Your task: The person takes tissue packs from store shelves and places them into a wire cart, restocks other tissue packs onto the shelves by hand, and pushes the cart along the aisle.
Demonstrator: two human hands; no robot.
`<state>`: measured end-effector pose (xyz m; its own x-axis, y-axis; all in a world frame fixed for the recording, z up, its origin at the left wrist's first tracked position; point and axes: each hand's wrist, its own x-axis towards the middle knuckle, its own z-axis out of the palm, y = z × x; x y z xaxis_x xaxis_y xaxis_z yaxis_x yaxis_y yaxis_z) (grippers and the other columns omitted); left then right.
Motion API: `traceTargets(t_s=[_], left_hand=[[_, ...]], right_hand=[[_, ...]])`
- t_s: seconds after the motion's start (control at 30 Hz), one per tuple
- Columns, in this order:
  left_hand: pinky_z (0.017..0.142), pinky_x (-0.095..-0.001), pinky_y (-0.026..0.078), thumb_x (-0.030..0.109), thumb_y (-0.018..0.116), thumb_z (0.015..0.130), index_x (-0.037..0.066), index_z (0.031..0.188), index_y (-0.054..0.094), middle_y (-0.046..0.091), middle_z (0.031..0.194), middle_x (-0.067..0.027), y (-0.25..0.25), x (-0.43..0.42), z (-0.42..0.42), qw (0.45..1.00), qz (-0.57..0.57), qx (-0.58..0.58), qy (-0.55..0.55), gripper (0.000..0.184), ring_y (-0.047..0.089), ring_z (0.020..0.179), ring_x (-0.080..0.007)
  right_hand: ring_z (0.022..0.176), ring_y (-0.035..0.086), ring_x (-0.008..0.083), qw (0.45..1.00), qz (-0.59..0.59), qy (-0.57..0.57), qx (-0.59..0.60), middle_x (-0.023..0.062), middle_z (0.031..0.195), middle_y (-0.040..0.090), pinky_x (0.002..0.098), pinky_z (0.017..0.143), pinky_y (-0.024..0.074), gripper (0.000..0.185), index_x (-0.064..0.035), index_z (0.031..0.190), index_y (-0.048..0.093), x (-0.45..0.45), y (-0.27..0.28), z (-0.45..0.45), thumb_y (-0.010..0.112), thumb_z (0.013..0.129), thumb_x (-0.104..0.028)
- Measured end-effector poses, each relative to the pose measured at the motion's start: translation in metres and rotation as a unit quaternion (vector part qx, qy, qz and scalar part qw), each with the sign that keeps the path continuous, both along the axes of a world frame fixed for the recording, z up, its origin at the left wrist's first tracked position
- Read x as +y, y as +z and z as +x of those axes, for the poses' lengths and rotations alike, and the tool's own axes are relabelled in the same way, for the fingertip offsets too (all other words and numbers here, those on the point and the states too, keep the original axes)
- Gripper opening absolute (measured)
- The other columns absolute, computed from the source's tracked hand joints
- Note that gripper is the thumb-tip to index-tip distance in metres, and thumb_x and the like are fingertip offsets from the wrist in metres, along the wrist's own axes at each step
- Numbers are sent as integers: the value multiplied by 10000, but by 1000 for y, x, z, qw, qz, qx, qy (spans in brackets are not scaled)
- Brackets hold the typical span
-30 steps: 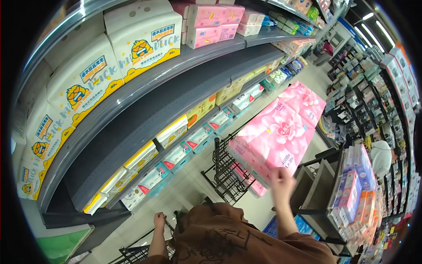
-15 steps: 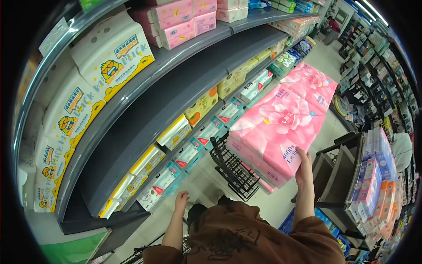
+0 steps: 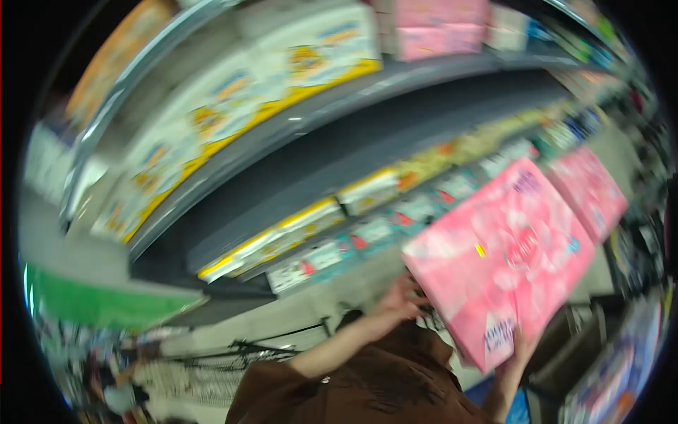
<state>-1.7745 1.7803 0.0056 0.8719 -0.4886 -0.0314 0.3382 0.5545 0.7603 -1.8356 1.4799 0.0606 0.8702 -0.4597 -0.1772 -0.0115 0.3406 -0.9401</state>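
Note:
A large pink multi-pack of tissues, printed with a flower and white patches, is tilted in front of me. My right hand grips its near edge, thumb on the top face. Beside the pack's left edge is my left hand, fingers apart and slightly curled; blur hides whether they touch the wrapping. Another pink pack lies just behind the first, to the right. Whatever is under the packs is mostly hidden.
Long dark shelves run along the left, with white-and-yellow packs on the upper one and yellow-edged packs lower down. A black wire cart stands at lower left. Boxed goods fill a rack at lower right.
My left hand has risen from my side to the pack's left edge. The front pink pack has turned and shifted relative to the rear one. The view has swung left and blurred.

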Motion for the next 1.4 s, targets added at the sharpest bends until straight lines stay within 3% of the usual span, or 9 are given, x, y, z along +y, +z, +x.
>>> traceTargets(t_s=[0.17, 0.23, 0.47, 0.6, 0.7, 0.87, 0.93, 1.1, 1.4], left_hand=[[945, -393, 515, 284, 698, 917, 151, 1443, 351, 547, 1330, -23, 25, 18, -17, 919, -56, 319, 223, 644, 563, 1198, -184], [944, -394, 532, 267, 698, 914, 83, 1367, 452, 606, 1243, -36, 41, 51, -35, 894, -61, 320, 307, 548, 608, 1139, -191], [905, -355, 547, 230, 705, 901, 78, 1310, 469, 613, 1219, -37, 55, 182, -97, 795, -48, 239, 556, 495, 629, 1082, -181], [866, -396, 575, 257, 719, 893, 124, 1371, 365, 604, 1217, -36, 30, 245, -110, 703, -79, 185, 682, 610, 630, 1064, -193], [866, -478, 580, 278, 724, 890, 168, 1404, 265, 562, 1266, -69, 32, 303, -99, 723, -36, 209, 657, 697, 611, 1097, -211], [873, -459, 579, 405, 669, 913, 143, 1399, 303, 580, 1239, -118, 52, 410, -60, 702, 44, 159, 693, 662, 607, 1119, -233], [866, -465, 575, 417, 666, 911, 145, 1362, 369, 593, 1222, -105, 40, 448, -32, 655, -6, 167, 737, 605, 617, 1088, -239], [898, -470, 536, 456, 651, 906, 145, 1302, 479, 595, 1232, -99, -17, 495, 26, 720, -89, 143, 673, 532, 586, 1136, -252], [1049, -509, 436, 337, 535, 951, 31, 1322, 495, 597, 1290, -142, -4, 472, 20, 767, -105, 173, 608, 483, 558, 1222, -314]], right_hand=[[1380, 331, 321, 973, -146, 174, -35, 194, 1544, 249, 415, 1141, 270, 1027, -20, 1561, 74, 69, -1, 34, 730, 792, -203], [1388, 315, 320, 950, -179, 254, -40, 197, 1548, 241, 416, 1151, 249, 1028, -18, 1561, 75, 103, -4, 58, 725, 783, -185], [1415, 278, 275, 859, 107, 500, -11, 189, 1554, 234, 375, 1150, 242, 966, -20, 1560, 47, 288, -27, 99, 665, 818, -57], [1420, 288, 259, 794, 111, 596, -45, 160, 1583, 214, 356, 1147, 266, 953, -69, 1576, 52, 403, -48, 130, 675, 864, -180], [1393, 362, 237, 718, 230, 658, -10, 83, 1595, 256, 378, 1139, 318, 702, -118, 1578, 105, 479, -42, 154, 494, 1016, -282], [1316, 483, 261, 639, -29, 765, -83, 121, 1558, 337, 394, 1099, 376, 676, -121, 1568, 189, 466, -76, 135, 500, 1020, -366], [1250, 550, 268, 613, 17, 790, -2, 143, 1496, 435, 390, 1061, 411, 648, -106, 1553, 240, 424, -64, 127, 517, 1015, -336], [1128, 612, 247, 768, 4, 633, 95, 138, 1327, 571, 366, 993, 457, 504, -51, 1440, 422, 304, -92, 95, 542, 996, -258], [1043, 624, 230, 886, 7, 457, 82, 129, 1207, 623, 359, 919, 477, 439, 1, 1348, 493, 200, -54, 59, 574, 945, -152]])
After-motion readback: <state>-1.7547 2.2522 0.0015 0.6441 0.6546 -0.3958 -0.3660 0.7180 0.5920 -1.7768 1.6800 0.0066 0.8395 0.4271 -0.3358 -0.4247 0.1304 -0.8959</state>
